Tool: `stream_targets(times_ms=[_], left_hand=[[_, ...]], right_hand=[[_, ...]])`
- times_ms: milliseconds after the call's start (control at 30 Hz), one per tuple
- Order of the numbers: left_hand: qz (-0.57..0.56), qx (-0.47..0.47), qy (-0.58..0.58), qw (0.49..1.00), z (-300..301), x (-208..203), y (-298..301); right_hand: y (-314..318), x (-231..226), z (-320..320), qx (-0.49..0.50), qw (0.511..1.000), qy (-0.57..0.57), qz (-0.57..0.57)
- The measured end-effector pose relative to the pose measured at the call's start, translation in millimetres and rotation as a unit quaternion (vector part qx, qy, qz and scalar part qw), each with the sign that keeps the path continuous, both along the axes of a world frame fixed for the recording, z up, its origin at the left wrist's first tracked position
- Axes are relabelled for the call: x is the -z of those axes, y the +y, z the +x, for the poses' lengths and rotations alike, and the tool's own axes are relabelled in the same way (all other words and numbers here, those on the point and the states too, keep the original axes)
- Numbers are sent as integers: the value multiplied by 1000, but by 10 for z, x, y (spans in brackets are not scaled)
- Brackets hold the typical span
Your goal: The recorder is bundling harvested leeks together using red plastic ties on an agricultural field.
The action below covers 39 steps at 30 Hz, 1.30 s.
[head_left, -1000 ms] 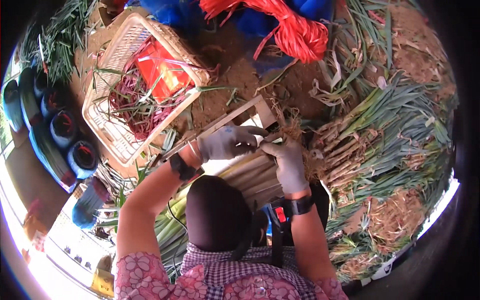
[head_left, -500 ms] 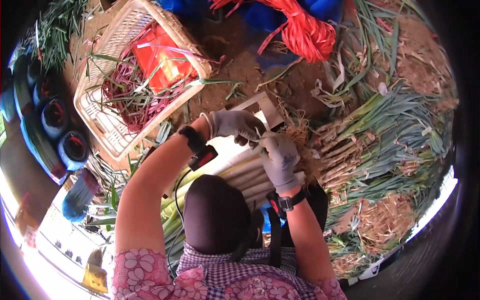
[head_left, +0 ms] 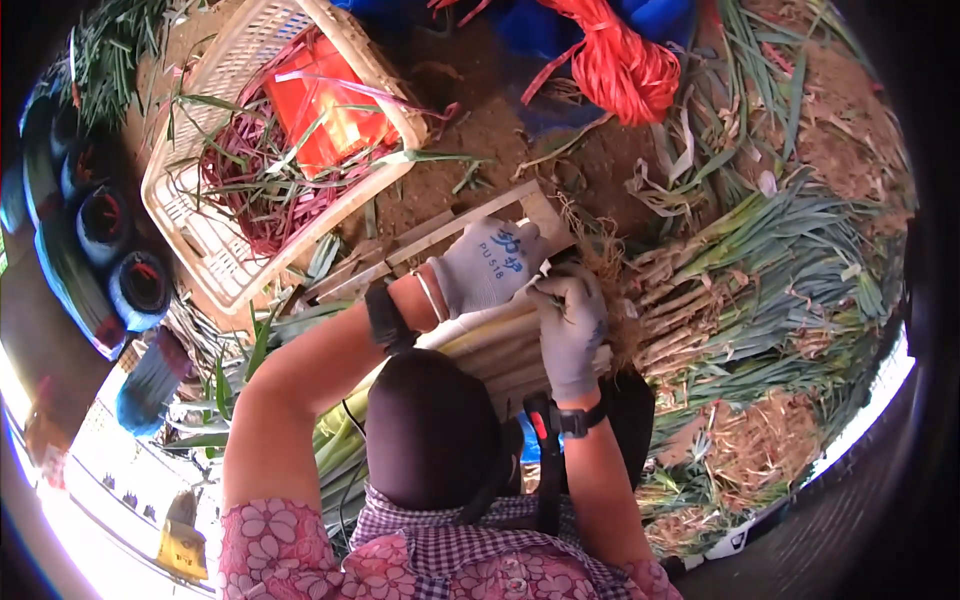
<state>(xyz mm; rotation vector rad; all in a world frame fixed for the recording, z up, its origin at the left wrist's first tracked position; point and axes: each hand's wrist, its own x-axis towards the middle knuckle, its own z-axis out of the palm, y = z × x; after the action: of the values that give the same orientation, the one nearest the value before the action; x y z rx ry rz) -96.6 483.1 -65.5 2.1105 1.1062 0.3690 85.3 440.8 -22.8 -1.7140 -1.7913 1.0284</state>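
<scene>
A bundle of leeks [head_left: 505, 350] lies below my hands, pale stems toward the right and green leaves toward the lower left. My left hand [head_left: 492, 262], in a grey glove, is closed above the stems, its back turned up. Just to its right, my right hand [head_left: 572, 325], also gloved, is pinched closed near the root end. A small pale bit shows between the two hands, too little of it to name. Brown roots [head_left: 603, 250] stick out beside my right fingers. A wooden frame [head_left: 543, 212] lies just beyond the hands.
A cream plastic crate [head_left: 215, 270] at the upper left holds red-purple strips and a red packet [head_left: 330, 100]. Red plastic twine [head_left: 630, 75] lies at the top. Many loose leeks [head_left: 760, 270] cover the right side. Blue-wrapped bundles [head_left: 140, 290] stack at the left.
My left hand has rolled so its back now faces up, and its forearm has come lower. My right hand has moved slightly right and down. More of the wooden frame shows.
</scene>
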Motion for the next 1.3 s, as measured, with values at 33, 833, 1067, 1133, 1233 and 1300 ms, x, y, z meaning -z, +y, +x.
stream_targets(times_ms=[33, 833, 1067, 1133, 1233, 1300], left_hand=[[-4, 12, 16, 1000, -6, 23, -3], [-319, -103, -275, 901, -103, -16, -42], [-140, -61, -88, 984, -17, -109, -32], [-119, -64, -28, 990, -26, -181, -34], [-145, -85, 7, 986, -8, -227, -52], [-161, -110, -10, 981, 12, -254, -72]], right_hand=[[-92, -37, 72, 11, 1000, -4, -22], [-138, 69, 19, 146, 972, 134, -124], [-12, 27, 77, 190, 940, 173, -223], [144, -122, 34, 148, 951, 123, -241], [216, -37, 113, 49, 960, 87, -263], [309, -14, 155, 17, 945, 103, -309]])
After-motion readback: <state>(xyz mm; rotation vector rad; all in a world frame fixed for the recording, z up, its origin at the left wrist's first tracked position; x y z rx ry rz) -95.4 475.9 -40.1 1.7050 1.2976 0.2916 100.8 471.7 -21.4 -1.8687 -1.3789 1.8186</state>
